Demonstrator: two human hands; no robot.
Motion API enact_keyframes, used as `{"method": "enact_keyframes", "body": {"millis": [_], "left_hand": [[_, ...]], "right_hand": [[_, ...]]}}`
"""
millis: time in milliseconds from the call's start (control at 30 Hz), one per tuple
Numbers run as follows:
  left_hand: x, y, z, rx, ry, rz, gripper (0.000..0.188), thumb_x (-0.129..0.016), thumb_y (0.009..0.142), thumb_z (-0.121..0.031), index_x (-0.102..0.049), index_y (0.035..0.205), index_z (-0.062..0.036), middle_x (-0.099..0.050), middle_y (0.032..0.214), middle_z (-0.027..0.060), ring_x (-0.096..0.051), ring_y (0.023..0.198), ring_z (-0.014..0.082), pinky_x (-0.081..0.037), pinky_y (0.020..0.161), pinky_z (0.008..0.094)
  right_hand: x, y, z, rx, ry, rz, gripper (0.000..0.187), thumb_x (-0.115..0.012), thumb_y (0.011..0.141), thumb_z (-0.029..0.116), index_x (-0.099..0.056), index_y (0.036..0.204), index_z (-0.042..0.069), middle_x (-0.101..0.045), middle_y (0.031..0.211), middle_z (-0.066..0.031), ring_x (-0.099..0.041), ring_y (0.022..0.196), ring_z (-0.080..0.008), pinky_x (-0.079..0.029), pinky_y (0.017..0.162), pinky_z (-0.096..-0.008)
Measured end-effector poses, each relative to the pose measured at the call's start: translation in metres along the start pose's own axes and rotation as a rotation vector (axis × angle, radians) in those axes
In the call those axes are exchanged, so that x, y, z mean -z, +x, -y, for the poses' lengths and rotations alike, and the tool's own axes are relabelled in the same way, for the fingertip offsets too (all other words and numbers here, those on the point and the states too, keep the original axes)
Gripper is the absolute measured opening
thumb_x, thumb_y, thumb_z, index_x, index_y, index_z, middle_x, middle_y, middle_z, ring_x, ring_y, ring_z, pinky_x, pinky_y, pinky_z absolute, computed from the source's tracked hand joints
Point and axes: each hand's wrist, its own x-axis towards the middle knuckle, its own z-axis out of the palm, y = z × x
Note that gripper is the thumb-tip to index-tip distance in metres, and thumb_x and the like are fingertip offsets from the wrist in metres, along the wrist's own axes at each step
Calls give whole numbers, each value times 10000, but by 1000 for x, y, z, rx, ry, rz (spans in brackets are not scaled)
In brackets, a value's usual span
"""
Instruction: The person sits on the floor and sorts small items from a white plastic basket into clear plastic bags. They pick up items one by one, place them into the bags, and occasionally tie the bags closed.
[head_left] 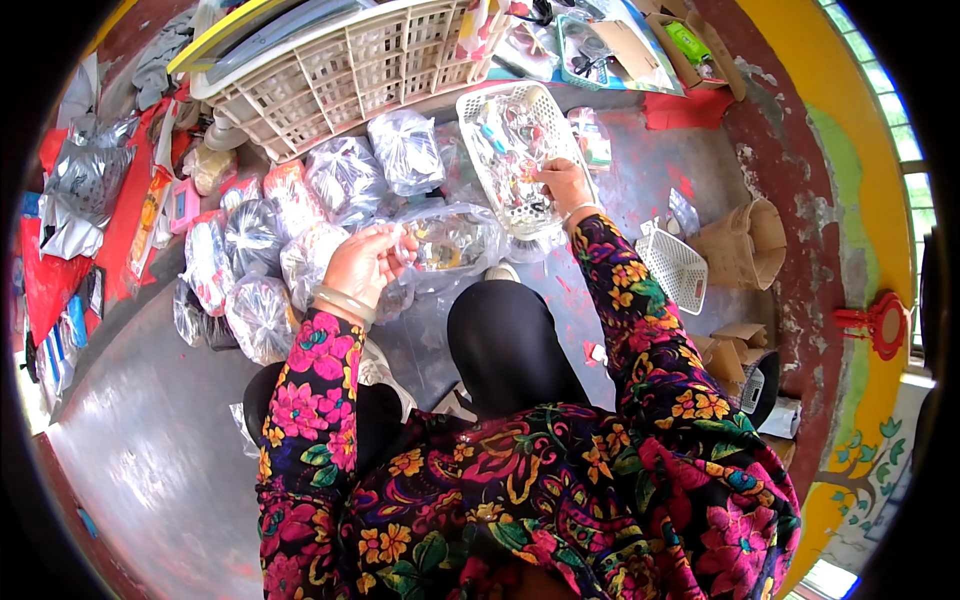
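Observation:
My left hand (365, 265), a bangle at its wrist, pinches the rim of a clear plastic bag (470, 262). The bag lies open in front of my knee with small dark and yellowish items inside. Over the right side of a white plastic basket (484, 196), my right hand (567, 187) has its fingers closed together. Whatever is between those fingertips is too small to make out. Small mixed pieces, some blue and red, lie in the basket, which stands beyond the bag and slightly to its right.
Several filled plastic bags (262, 235) crowd the floor at left. A large slatted crate (350, 75) stands behind them. On the right are a smaller white basket (672, 268) and a brown paper bag (742, 245) near the wall. A green-packed box (690, 45) sits far right.

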Motion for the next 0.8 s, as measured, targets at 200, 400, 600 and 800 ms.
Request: {"method": "enact_keyframes", "body": {"millis": [200, 400, 600, 800], "left_hand": [[-1, -3, 0, 27, 69, 5, 144, -528, 828, -186, -524, 931, -86, -601, 851, 42, -561, 758, 117, -423, 698, 263], [2, -3, 2, 41, 66, 23, 159, -534, 826, -197, -519, 944, -91, -600, 857, 41, -560, 768, 114, -420, 707, 260], [2, -3, 1, 13, 49, 8, 159, -521, 833, -171, -523, 945, -58, -602, 856, 61, -573, 758, 132, -438, 705, 269], [2, -2, 2, -3, 31, 23, 156, -524, 831, -159, -520, 943, -51, -600, 848, 70, -572, 758, 136, -439, 709, 271]], "right_hand": [[-3, -70, 57, 128, 138, 255, 140, -605, 703, -1, -536, 819, 32, -561, 679, -18, -504, 540, -76, -396, 493, -197], [-45, -115, 92, 361, -158, 560, 110, -587, 725, 4, -566, 832, 20, -586, 699, -15, -552, 632, -74, -442, 561, -213], [-75, -106, 61, 660, -612, 621, 208, -555, 706, 96, -587, 910, 63, -610, 807, -137, -589, 749, -303, -469, 684, -349], [-67, -106, 71, 578, -622, 692, 175, -535, 733, 91, -612, 887, 63, -615, 813, -131, -589, 773, -287, -465, 692, -332]]}}
